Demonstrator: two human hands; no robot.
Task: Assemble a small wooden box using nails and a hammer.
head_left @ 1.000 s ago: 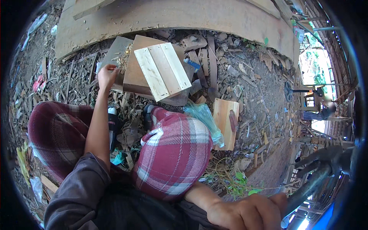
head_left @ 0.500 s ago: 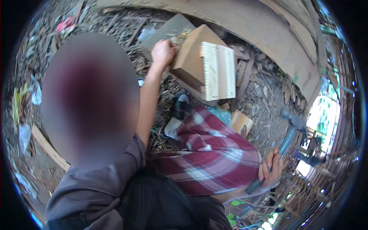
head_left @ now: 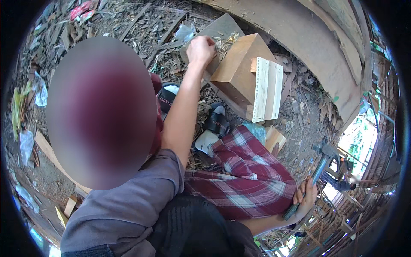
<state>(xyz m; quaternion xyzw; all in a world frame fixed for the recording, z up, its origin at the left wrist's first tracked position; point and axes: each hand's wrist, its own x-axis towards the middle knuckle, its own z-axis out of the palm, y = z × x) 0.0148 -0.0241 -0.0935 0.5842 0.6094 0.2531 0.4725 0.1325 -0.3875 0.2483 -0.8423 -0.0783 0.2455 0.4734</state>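
My left hand (head_left: 200, 51) is reaching to a pile of small yellowish bits (head_left: 229, 43) on a grey board (head_left: 220, 23), its fingers curled; what they hold is hidden. Beside it is a brown wooden block or box (head_left: 235, 62). A pale piece of slatted wood (head_left: 268, 90) rests tilted against the box's right side. At the lower right, my right hand (head_left: 304, 197) grips a hammer (head_left: 319, 165) by its handle, head upward.
Plaid-covered legs (head_left: 250, 184) and sandalled feet (head_left: 214, 122) are below me. A large sheet of wood (head_left: 299, 30) lies across the top. A blue-green plastic bag (head_left: 255, 130) and light board (head_left: 275, 139) lie mid-right. Scraps litter the ground (head_left: 137, 25). A person (head_left: 340, 183) is far right.
My view has swung, shifting the boxes rightward in the picture. The hammer in my right hand has come up from the lower right corner. My left hand is still at the bits, fingers curled.
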